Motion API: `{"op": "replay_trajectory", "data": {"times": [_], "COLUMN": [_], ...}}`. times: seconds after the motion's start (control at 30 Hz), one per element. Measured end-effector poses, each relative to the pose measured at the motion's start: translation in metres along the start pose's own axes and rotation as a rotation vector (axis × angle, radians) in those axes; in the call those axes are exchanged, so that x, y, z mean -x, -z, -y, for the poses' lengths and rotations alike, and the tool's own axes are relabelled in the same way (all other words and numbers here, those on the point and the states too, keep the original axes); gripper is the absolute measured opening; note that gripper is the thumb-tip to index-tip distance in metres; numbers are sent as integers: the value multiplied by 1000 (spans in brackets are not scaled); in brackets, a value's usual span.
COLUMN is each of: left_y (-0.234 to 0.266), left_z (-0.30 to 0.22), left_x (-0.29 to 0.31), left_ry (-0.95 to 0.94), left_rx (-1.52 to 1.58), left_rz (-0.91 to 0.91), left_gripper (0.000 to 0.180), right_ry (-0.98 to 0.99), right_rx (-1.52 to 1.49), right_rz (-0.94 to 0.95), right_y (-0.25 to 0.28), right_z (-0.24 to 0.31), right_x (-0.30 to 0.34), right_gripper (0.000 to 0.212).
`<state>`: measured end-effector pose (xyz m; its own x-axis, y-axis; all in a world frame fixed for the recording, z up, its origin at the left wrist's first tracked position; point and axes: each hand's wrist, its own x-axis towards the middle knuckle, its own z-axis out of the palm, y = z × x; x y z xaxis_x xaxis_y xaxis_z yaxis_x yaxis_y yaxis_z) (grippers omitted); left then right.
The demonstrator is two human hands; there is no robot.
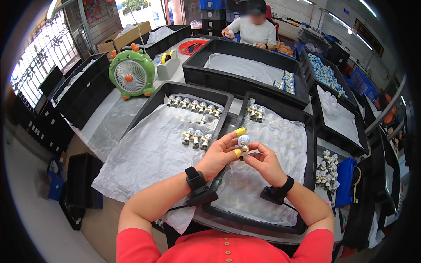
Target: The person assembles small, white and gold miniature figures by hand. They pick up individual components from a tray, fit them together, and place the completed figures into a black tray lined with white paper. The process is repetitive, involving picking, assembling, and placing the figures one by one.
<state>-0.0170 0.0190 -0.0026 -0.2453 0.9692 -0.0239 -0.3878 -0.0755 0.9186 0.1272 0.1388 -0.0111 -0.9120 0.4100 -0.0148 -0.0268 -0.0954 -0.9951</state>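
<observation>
A small figurine [244, 141] with a pale blue-white head is held up between my two hands, over the right black tray [311, 149]. My left hand [221, 151], with yellow finger covers on thumb and forefinger, pinches it from the left. From the right, the fingertips of my right hand [265, 164] close on its lower part. Below them, white sheeting [280, 131] covers faint rows in that tray, and a few figurines [255, 112] stand at its far left corner. The left black tray [175, 86] holds rows of similar figurines [195, 106] on crumpled white paper [144, 144].
A green fan [131, 72] and a tape dispenser [168, 65] stand behind the left tray. Farther back is a large black bin [245, 79] with blue-white figures. More figurines [326, 171] lie at right beside a blue bin [346, 182]. A person [254, 28] sits across the table.
</observation>
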Motion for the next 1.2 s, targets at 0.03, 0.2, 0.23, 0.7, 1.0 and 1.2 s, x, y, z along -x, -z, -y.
{"op": "replay_trajectory", "data": {"times": [0.03,0.2,0.23,0.7,1.0,1.2], "left_y": [0,0,0,0,-1,-3], "left_z": [1,3,3,3,0,-2], "left_x": [0,0,0,0,2,3], "left_ry": [-8,-27,-26,-18,-24,-35], "left_rx": [-3,1,2,7,-2,10], "left_rz": [2,24,24,35,52,58], "left_gripper": [55,56,56,56,60,61], "right_ry": [2,39,49,51,91,93], "right_rx": [-1,-33,-44,-24,-5,18], "right_rz": [0,29,40,51,25,28], "right_y": [-1,1,1,2,2,4], "right_z": [0,-6,-7,-7,-11,-11], "right_x": [0,-2,-3,-2,-3,-3], "right_gripper": [29,26,27,25,24,24]}}
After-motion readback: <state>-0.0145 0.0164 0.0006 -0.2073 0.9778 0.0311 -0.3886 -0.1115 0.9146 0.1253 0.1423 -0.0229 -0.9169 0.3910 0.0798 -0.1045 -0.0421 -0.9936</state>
